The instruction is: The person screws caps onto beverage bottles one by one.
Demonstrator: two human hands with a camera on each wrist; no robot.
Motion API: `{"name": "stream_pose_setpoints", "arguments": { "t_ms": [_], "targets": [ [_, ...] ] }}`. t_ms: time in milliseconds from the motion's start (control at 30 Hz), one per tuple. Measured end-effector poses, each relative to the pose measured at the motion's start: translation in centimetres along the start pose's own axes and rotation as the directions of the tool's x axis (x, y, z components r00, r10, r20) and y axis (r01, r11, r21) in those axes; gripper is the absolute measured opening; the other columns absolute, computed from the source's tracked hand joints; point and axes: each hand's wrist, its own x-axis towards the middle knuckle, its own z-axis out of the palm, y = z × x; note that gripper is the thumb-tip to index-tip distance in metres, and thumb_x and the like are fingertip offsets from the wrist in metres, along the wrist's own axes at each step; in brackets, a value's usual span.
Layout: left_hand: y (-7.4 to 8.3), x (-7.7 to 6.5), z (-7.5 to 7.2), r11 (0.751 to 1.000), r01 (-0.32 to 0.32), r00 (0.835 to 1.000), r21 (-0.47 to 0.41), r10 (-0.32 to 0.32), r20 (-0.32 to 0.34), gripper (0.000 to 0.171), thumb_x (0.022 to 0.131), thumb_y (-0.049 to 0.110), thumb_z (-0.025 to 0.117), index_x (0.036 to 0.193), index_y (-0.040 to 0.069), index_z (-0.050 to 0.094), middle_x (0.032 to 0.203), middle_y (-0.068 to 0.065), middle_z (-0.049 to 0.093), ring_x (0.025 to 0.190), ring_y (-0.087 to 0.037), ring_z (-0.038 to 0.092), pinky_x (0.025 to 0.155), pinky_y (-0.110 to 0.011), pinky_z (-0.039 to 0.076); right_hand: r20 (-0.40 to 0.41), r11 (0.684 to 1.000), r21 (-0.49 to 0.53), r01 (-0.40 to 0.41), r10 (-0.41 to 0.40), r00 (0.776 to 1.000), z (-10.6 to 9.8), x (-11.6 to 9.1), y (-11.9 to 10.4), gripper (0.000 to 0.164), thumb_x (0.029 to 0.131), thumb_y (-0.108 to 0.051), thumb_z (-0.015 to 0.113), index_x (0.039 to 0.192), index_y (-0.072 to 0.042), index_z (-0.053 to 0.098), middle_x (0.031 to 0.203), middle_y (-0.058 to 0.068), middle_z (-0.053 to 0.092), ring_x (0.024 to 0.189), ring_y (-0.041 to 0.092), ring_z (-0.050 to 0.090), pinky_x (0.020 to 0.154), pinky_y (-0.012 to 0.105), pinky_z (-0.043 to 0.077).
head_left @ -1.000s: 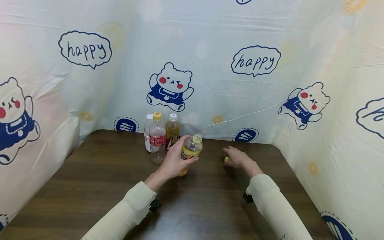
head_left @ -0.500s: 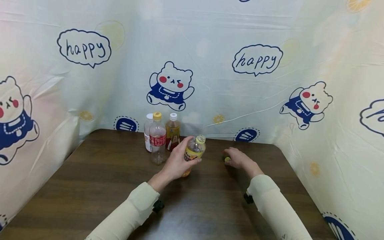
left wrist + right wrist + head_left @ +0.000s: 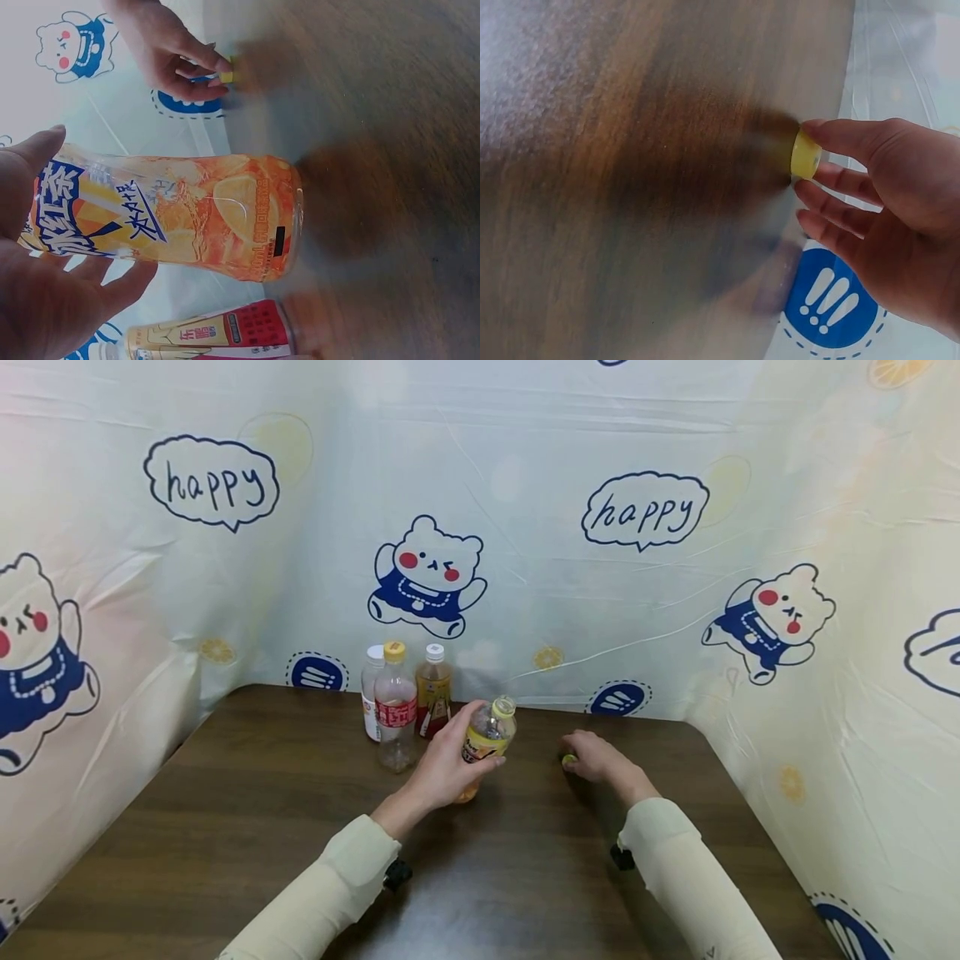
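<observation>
My left hand (image 3: 441,765) grips a plastic iced-tea bottle (image 3: 487,739), its fingers and thumb around the label. The bottle's mouth is uncapped, and it leans a little to the right. In the left wrist view its orange, lemon-printed lower part (image 3: 232,214) shows close over the wooden table. Farther right, my right hand (image 3: 597,757) pinches a yellow bottle cap (image 3: 805,157) between thumb and fingers. The cap is right at the table surface, with the fingertips on its sides.
Left of the held bottle stand a clear bottle (image 3: 395,713) with red label and yellow cap, a white-capped amber bottle (image 3: 432,687), and a white-labelled bottle (image 3: 369,714). A printed curtain (image 3: 525,460) hangs behind and beside the wooden table (image 3: 225,827).
My left hand has shifted slightly to the right with the iced-tea bottle. My right hand stays nearly in place, the cap still pinched.
</observation>
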Motion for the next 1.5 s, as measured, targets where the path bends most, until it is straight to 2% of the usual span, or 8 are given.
{"name": "stream_pose_setpoints", "arguments": {
  "t_ms": [167,400,667,933,1133,1267,1500],
  "targets": [
    [-0.1,0.2,0.0,1.000,-0.007,1.000,-0.002,0.007,0.007,0.078,0.085,0.026,0.086,0.148,0.029,0.040,0.136,-0.003,0.056,0.123,-0.023,0.060,0.102,-0.054,0.051,0.001,1.000,-0.003,0.008,-0.008,1.000,0.0,0.1,0.0,0.022,0.095,-0.005,0.069,0.116,0.001,0.068,0.106,0.015,0.066,0.100,0.030,0.060,0.096,0.052,0.051],
    [-0.3,0.2,-0.1,1.000,0.013,1.000,-0.013,-0.013,0.006,0.079,0.085,0.027,0.086,0.148,0.029,0.039,0.137,-0.002,0.056,0.122,-0.023,0.060,0.103,-0.054,0.051,-0.011,0.997,-0.019,0.069,-0.069,0.998,0.0,0.2,0.0,0.015,0.095,-0.003,0.068,0.109,0.000,0.070,0.100,0.012,0.067,0.095,0.027,0.060,0.094,0.049,0.053],
    [-0.2,0.2,0.0,1.000,-0.007,1.000,-0.005,0.007,0.010,0.079,0.085,0.026,0.086,0.149,0.029,0.039,0.137,-0.002,0.056,0.124,-0.023,0.059,0.104,-0.054,0.051,-0.119,0.996,0.005,0.084,-0.082,0.990,-0.3,-0.1,0.1,0.028,0.087,-0.003,0.076,0.114,0.004,0.069,0.105,0.017,0.060,0.095,0.029,0.058,0.089,0.048,0.054],
    [-0.1,0.3,0.4,0.999,-0.036,0.999,0.008,0.036,0.027,0.081,0.084,0.025,0.087,0.150,0.025,0.040,0.138,-0.003,0.055,0.126,-0.023,0.058,0.105,-0.052,0.050,-0.279,0.985,0.052,0.164,-0.143,0.949,-1.5,-0.8,-0.2,0.025,0.085,0.003,0.076,0.108,0.002,0.069,0.099,0.014,0.064,0.088,0.027,0.060,0.080,0.044,0.057],
    [-0.1,0.5,0.1,1.000,-0.011,1.000,0.017,0.011,0.020,0.080,0.084,0.026,0.087,0.149,0.027,0.041,0.136,-0.003,0.055,0.124,-0.024,0.059,0.103,-0.053,0.051,-0.322,0.975,0.037,0.217,-0.194,0.926,-3.3,-0.9,-1.2,0.027,0.085,0.000,0.078,0.110,0.003,0.069,0.097,0.010,0.068,0.084,0.021,0.062,0.074,0.039,0.056],
    [-0.1,0.6,-0.1,1.000,-0.018,1.000,0.023,0.018,0.018,0.079,0.084,0.026,0.087,0.148,0.028,0.040,0.135,-0.004,0.056,0.122,-0.023,0.059,0.102,-0.052,0.052,-0.359,0.967,0.032,0.251,-0.224,0.906,-4.5,-1.4,-2.2,0.025,0.085,-0.002,0.079,0.108,0.001,0.069,0.093,0.008,0.068,0.080,0.020,0.061,0.071,0.037,0.055],
    [-0.3,0.6,-0.1,0.999,-0.029,0.999,0.017,0.028,0.017,0.077,0.085,0.027,0.086,0.147,0.027,0.041,0.133,-0.003,0.057,0.120,-0.023,0.060,0.101,-0.051,0.053,-0.405,0.959,0.083,0.272,-0.217,0.888,-6.8,-2.4,-4.4,0.022,0.093,-0.013,0.077,0.111,-0.003,0.069,0.089,0.002,0.065,0.079,0.019,0.061,0.069,0.035,0.053]
  ]
}}
